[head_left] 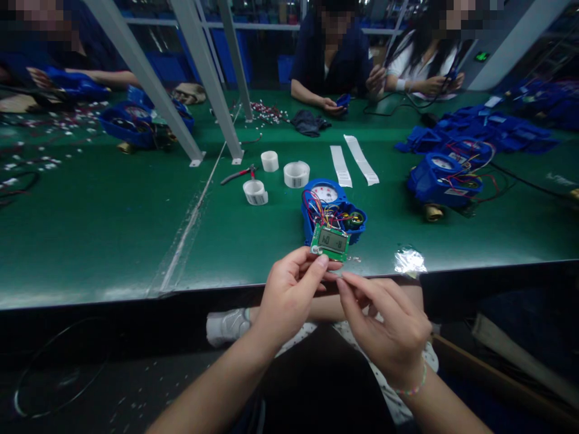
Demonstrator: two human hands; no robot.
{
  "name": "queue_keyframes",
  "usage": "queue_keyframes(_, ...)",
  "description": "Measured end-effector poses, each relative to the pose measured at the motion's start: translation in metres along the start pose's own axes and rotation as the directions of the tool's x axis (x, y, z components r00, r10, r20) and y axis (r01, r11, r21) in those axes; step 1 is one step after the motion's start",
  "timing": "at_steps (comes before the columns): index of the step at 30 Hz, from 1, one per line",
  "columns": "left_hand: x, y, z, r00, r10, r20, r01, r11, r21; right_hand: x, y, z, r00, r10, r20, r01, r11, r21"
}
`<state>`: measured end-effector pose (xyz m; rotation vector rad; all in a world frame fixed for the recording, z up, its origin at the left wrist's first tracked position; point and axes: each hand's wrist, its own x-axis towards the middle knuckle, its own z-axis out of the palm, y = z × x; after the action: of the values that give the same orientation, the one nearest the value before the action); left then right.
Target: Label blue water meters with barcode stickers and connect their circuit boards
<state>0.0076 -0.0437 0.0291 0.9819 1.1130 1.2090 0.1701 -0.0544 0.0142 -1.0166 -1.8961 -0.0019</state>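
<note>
At the near edge of the green counter (113,241), the left hand (289,298) pinched the green display board (331,242) upright, wires tethering it to the blue meter housing (332,211) behind, while the right hand (384,325) brought nearly closed fingers beside it, apparently holding nothing.

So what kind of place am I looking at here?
Most likely an electronics assembly line: a long green workbench, blue meter housings with loose wiring, label rolls, and co-workers seated opposite.
</note>
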Motion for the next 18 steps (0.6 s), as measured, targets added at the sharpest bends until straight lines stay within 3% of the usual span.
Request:
queue_keyframes(6,0.001,-0.001,-0.001,1.0,0.0,-0.009,0.001,1.0,0.008,-0.016,0.001,-0.012,1.0,-0.025,0.002,0.025,0.991,0.131)
queue_keyframes(9,0.001,-0.002,-0.001,1.0,0.001,-0.016,-0.001,1.0,0.022,-0.026,0.006,-0.018,0.986,-0.119,0.116,0.089,0.968,0.234)
queue_keyframes(11,-0.001,-0.002,-0.002,0.999,0.014,-0.029,-0.012,0.999,0.05,-0.032,0.009,-0.021,0.947,-0.236,0.218,0.157,0.932,0.326)
queue_keyframes(14,-0.005,0.002,-0.003,0.993,0.095,-0.071,-0.082,0.981,0.177,-0.041,0.013,-0.023,0.897,-0.332,0.292,0.218,0.906,0.363)
queue_keyframes(18,-0.01,0.006,-0.006,0.968,0.238,-0.074,-0.186,0.887,0.422,-0.057,0.017,-0.017,0.903,-0.275,0.331,0.197,0.948,0.252)
